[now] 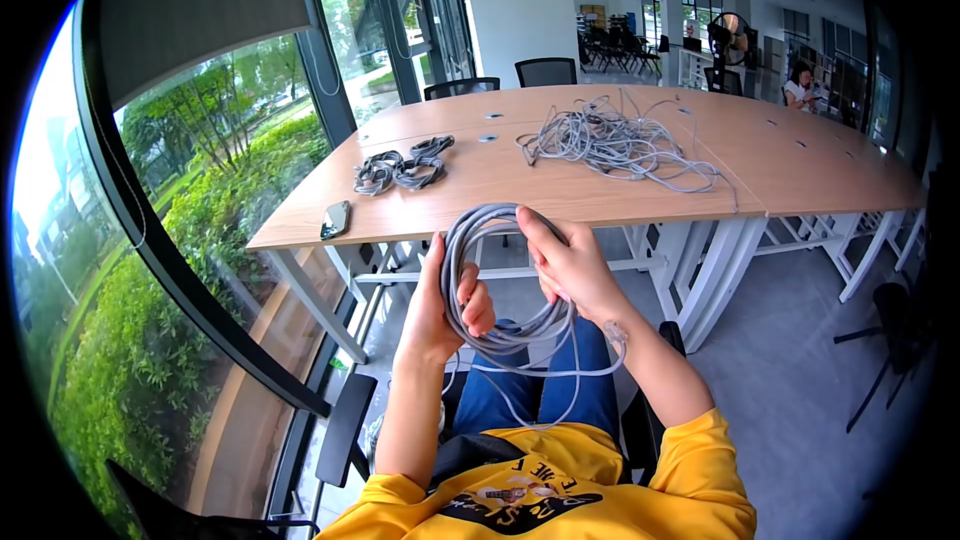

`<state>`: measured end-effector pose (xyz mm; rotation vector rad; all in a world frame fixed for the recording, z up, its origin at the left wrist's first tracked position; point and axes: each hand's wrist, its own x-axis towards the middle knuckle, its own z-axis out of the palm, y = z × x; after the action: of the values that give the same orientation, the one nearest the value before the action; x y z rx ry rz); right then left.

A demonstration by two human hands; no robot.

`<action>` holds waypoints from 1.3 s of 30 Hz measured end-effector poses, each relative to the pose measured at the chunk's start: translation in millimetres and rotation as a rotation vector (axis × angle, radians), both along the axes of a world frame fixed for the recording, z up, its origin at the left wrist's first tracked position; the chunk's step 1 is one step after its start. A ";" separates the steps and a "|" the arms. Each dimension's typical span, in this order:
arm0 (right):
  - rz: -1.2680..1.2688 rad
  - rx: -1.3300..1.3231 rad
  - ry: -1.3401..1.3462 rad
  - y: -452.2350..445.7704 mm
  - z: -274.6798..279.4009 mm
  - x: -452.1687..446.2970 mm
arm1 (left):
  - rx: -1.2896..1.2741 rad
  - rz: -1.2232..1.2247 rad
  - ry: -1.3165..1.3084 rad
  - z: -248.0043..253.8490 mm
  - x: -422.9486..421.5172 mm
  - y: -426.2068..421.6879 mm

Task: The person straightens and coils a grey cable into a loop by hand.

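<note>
A grey network cable is wound into a loose oval coil, held up in front of the table edge above my lap. My left hand grips the coil's left side, its thumb up along the outside and its fingers curled through the middle. At the upper right of the loop, my right hand is closed round the strands. One cable end with a clear plug lies against my right wrist. Loose lengths of cable hang below the coil over my jeans.
On the wooden table lie several tied cable coils, a tangled heap of grey cable and a phone near the left edge. Black chairs stand behind it. A window runs along the left; another person sits far right.
</note>
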<state>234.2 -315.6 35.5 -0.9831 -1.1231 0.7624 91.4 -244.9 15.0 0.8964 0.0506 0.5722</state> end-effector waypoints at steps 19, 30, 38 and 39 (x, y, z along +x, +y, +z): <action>-0.175 0.000 -0.116 0.4 0.2 -1.8 | 0.002 -0.127 -0.081 5.2 -5.6 -7.1; 0.176 0.143 -0.126 0.6 -1.8 5.8 | -0.065 -0.177 -0.142 3.4 -11.4 -2.0; 0.194 0.120 -0.126 1.9 -6.0 6.8 | -0.047 -0.173 -0.129 2.1 -12.2 -1.5; 0.195 0.084 -0.103 0.2 -5.3 5.1 | -0.045 -0.178 -0.123 1.7 -12.4 -1.6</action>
<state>239.4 -315.4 30.2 -0.8588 -1.3441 0.8208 79.0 -246.5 16.7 0.8105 -0.1263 0.4568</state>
